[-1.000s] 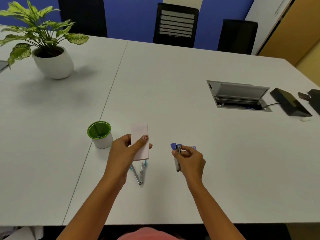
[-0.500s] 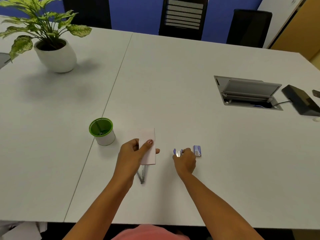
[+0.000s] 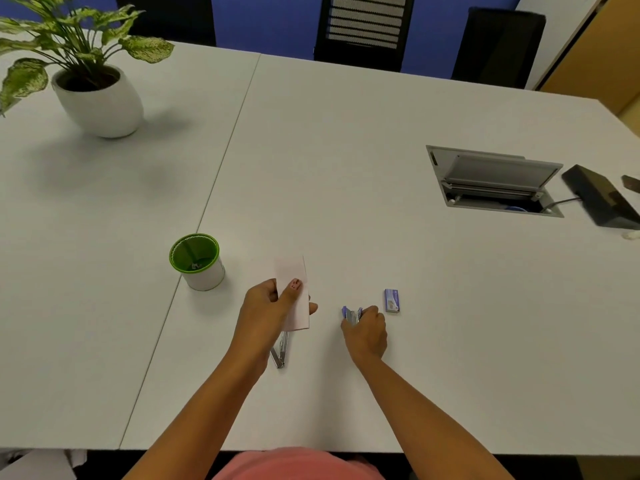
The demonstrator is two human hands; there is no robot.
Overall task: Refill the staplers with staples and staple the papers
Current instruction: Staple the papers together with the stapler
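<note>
My left hand [image 3: 268, 306] holds a folded white paper [image 3: 292, 275] just above the table, thumb on top. Under it lies an opened silver stapler [image 3: 281, 353], partly hidden by the hand and the paper. My right hand [image 3: 365, 329] grips a small blue stapler [image 3: 350, 313] down at the table surface; only its front end shows past the fingers. A small blue box of staples [image 3: 391, 300] lies just right of that hand.
A green-rimmed white cup [image 3: 197, 263] stands left of the paper. A potted plant [image 3: 98, 95] sits far left. An open cable hatch [image 3: 491, 181] and a black device [image 3: 602, 199] are at the right. Chairs line the far edge.
My right hand has lowered the blue stapler from the air to the table. The staple box, hidden behind it before, now shows. My left hand still holds the paper.
</note>
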